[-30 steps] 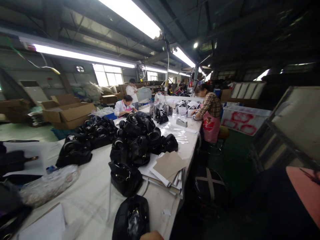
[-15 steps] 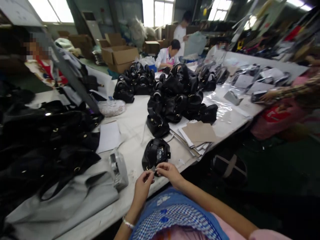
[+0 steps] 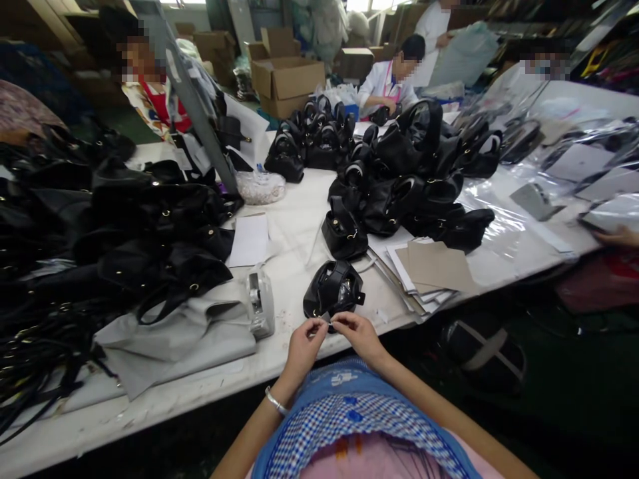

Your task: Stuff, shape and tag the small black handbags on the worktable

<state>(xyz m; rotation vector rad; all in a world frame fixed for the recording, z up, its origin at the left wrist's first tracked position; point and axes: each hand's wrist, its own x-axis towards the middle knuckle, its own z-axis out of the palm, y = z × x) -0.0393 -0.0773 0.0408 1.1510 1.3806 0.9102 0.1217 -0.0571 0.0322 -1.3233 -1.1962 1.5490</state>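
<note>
A small black handbag (image 3: 333, 283) stands on the near edge of the white table, its handle up and something shiny like clear plastic inside. Just in front of it, my left hand (image 3: 305, 342) and my right hand (image 3: 362, 339) meet with fingertips pinched. Between them is a small thin greyish piece (image 3: 327, 319), too small to name. Both hands are closed on this piece, close against the bag's near side. To the left of my left hand sits a grey case-like object (image 3: 261, 303), perhaps a tape dispenser.
Black bags (image 3: 164, 219) heap up at left over a grey cloth (image 3: 184, 346). More handbags (image 3: 394, 179) are piled mid-table, beside stacked cardboard sheets (image 3: 436, 266). White paper (image 3: 249, 239) lies left of centre. People work across the table and at right. A dark bundle (image 3: 484, 352) is below the edge.
The view has swung left and down, so things appear shifted to the right. My hands stay together at the handbag, still pinching the small piece, with fingertips slightly closer together.
</note>
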